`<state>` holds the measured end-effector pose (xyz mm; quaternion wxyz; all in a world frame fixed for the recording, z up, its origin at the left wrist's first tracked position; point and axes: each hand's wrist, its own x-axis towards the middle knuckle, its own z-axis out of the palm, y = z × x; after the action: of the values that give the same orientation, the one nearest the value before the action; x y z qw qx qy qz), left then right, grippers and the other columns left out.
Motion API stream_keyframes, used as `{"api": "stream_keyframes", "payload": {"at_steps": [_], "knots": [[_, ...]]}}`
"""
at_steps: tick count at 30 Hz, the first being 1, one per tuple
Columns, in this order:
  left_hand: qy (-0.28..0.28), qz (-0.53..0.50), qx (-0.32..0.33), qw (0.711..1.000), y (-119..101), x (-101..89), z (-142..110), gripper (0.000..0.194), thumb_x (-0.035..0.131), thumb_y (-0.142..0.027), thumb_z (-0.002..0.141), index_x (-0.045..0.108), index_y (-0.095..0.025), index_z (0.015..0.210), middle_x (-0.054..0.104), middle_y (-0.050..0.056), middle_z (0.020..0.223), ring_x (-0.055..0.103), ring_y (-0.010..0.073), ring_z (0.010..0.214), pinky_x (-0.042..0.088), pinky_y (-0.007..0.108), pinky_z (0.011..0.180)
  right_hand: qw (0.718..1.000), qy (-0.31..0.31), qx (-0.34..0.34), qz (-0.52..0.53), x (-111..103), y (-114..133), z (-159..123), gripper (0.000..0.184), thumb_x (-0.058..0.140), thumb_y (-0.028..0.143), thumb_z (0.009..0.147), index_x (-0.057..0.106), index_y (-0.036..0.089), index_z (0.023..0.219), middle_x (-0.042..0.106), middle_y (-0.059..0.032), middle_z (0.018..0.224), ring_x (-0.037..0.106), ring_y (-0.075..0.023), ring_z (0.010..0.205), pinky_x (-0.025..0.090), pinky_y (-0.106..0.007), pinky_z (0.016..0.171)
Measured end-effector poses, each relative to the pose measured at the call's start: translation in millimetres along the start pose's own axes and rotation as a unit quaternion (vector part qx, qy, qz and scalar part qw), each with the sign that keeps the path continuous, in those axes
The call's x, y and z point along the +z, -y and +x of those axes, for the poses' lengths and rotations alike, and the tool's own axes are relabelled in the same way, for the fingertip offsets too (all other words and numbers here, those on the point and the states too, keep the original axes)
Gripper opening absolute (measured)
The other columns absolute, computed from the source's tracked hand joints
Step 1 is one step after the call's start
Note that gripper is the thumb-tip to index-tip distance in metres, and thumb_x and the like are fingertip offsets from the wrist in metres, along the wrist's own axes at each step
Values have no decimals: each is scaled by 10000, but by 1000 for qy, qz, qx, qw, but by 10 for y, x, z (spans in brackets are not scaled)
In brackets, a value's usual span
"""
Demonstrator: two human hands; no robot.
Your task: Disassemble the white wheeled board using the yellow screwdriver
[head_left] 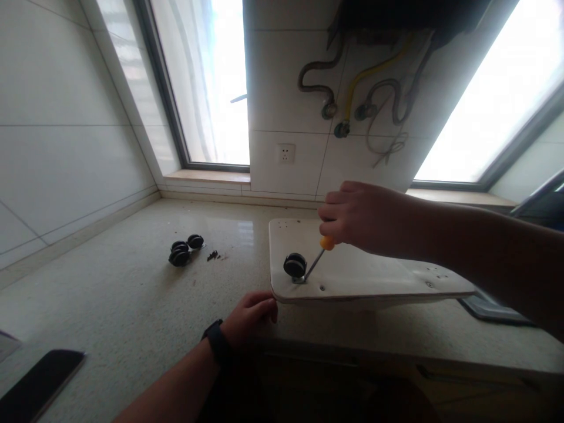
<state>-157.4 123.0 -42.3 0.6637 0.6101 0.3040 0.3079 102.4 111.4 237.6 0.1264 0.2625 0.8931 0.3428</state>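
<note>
The right hand (346, 212) clamps a yellow-handled screwdriver (316, 261), tip at the mounting plate (298, 281) of a black caster (295, 265) on a white panel (365, 275) atop the worktop (145, 299); the left hand (251, 316) curls at the panel's corner, its grip unclear. Straightening the tilted screwdriver would help prevent slipping.

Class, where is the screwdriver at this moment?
In the head view, just right of centre, the screwdriver slants from the right hand down beside the black caster on the white panel.
</note>
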Motion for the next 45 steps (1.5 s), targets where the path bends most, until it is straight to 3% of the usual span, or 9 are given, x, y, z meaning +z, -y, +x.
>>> {"api": "stream_keyframes", "payload": {"at_steps": [4, 7, 12, 14, 18, 22, 26, 36, 45], "knots": [[0, 10, 5, 1000, -24, 3, -6, 399, 626, -520, 917, 697, -143, 807, 589, 8, 688, 474, 140, 661, 340, 277, 654, 995, 83, 47, 24, 7, 21, -18, 94, 698, 147, 865, 698, 206, 791, 667, -16, 778, 544, -202, 747, 302, -357, 655], [-3, 13, 0, 1000, -35, 9, -8, 409, 629, -531, 909, 696, -142, 800, 591, 11, 682, 475, 142, 659, 343, 276, 656, 991, 121, 59, 4, 27, 39, -39, 199, 664, 208, 912, 692, 190, 716, 657, -36, 702, 533, -202, 716, 315, -364, 646], [-2, -5, -6, 1000, 2, 4, 1, 413, 646, -543, 896, 694, -144, 807, 590, 14, 693, 473, 142, 659, 345, 270, 640, 996, 51, 64, -39, 18, 86, -36, 114, 711, 244, 881, 677, 204, 780, 682, -51, 791, 586, -245, 820, 354, -380, 704], [-3, -7, -7, 1000, 29, -5, 8, 413, 648, -540, 900, 696, -141, 805, 595, 18, 705, 479, 142, 672, 352, 269, 648, 996, 34, 75, -44, -37, 123, -10, 88, 698, 248, 895, 662, 212, 823, 679, -47, 828, 585, -213, 755, 335, -362, 665], [-5, -7, -8, 1000, 67, -16, 18, 414, 658, -540, 897, 712, -137, 820, 595, 19, 716, 485, 145, 691, 365, 269, 667, 995, 45, 76, -40, -156, 213, 38, 89, 627, 179, 932, 645, 222, 856, 645, -26, 770, 541, -155, 617, 275, -338, 596], [-15, -15, -17, 1000, 89, -14, 19, 432, 675, -562, 873, 736, -135, 894, 613, 24, 728, 489, 150, 688, 363, 269, 662, 996, 49, 73, -29, -140, 264, 14, 57, 677, 218, 875, 647, 209, 827, 634, -41, 705, 571, -215, 718, 330, -367, 659], [-21, -7, -11, 1000, 84, -10, 13, 425, 664, -553, 885, 722, -135, 833, 592, 21, 715, 474, 148, 691, 355, 268, 652, 996, 34, 53, -57, -62, 246, -43, 139, 655, 224, 881, 653, 197, 745, 656, -68, 756, 577, -246, 812, 362, -402, 743], [-6, 6, -3, 1000, 41, -6, 5, 415, 635, -530, 915, 689, -141, 780, 571, 12, 701, 468, 140, 672, 348, 269, 644, 994, 15, 66, -81, -64, 214, -48, 61, 631, 185, 935, 637, 208, 878, 644, -51, 846, 587, -202, 726, 269, -346, 619], [-17, 4, -7, 1000, 53, -10, 10, 414, 660, -543, 894, 721, -141, 815, 612, 22, 719, 499, 150, 691, 369, 274, 670, 995, 15, 68, -78, -90, 138, -127, 112, 645, 108, 885, 626, 218, 883, 634, -61, 886, 555, -216, 762, 294, -356, 636]]}}
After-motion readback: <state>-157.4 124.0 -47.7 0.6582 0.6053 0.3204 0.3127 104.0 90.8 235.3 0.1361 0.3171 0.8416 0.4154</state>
